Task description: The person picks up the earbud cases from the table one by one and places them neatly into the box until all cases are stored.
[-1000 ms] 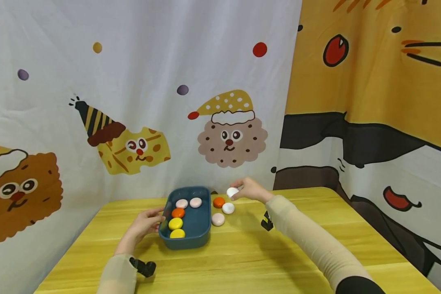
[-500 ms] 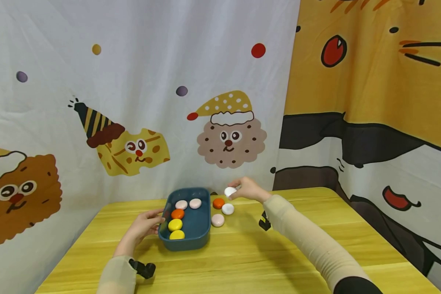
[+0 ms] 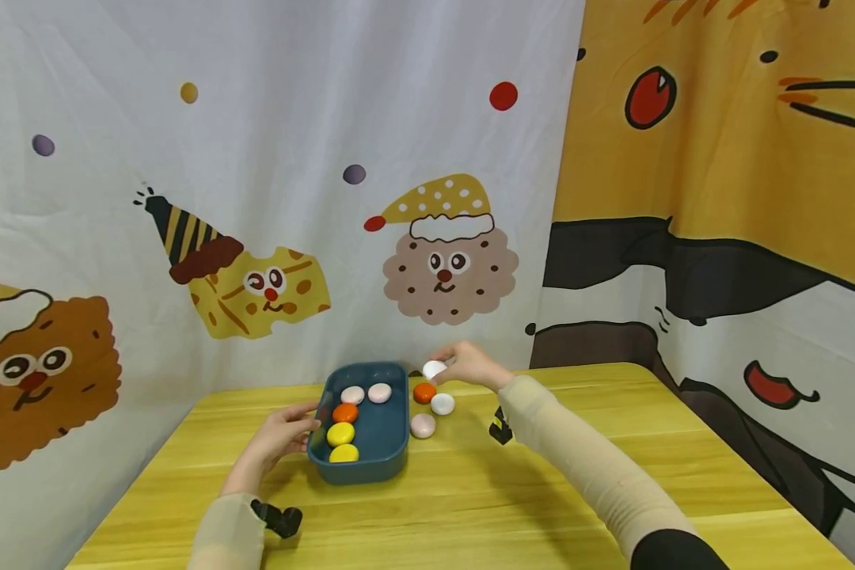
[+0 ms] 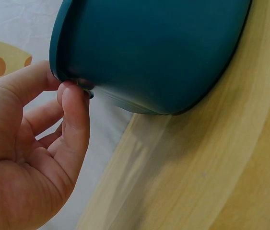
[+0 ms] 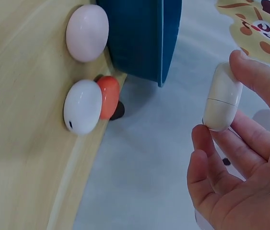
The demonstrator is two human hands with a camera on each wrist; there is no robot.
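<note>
In the head view, my left hand [image 3: 279, 434] pinches the left rim of a blue plastic bin [image 3: 386, 431]; the left wrist view shows thumb and forefinger meeting at that rim. Inside the bin lie two pale pink rounded cases [image 3: 379, 393], an orange one [image 3: 345, 413] and two yellow ones [image 3: 340, 434]. My right hand [image 3: 473, 366] holds a white pebble-shaped case [image 5: 222, 98] on edge above the table, between thumb and fingertips. A seam runs across this case in the right wrist view. The hand is right of the bin's far end.
On the table [image 3: 470, 499], right of the bin, rest an orange case [image 3: 424, 393], a white case [image 3: 442, 404] and a pale pink case [image 3: 423, 426]. A printed curtain [image 3: 271, 198] hangs behind the table's far edge. Each wrist carries a black mount [image 3: 279, 519].
My right hand has moved left toward the bin, carrying the white case over the loose orange one. The left hand and the bin have stayed in place.
</note>
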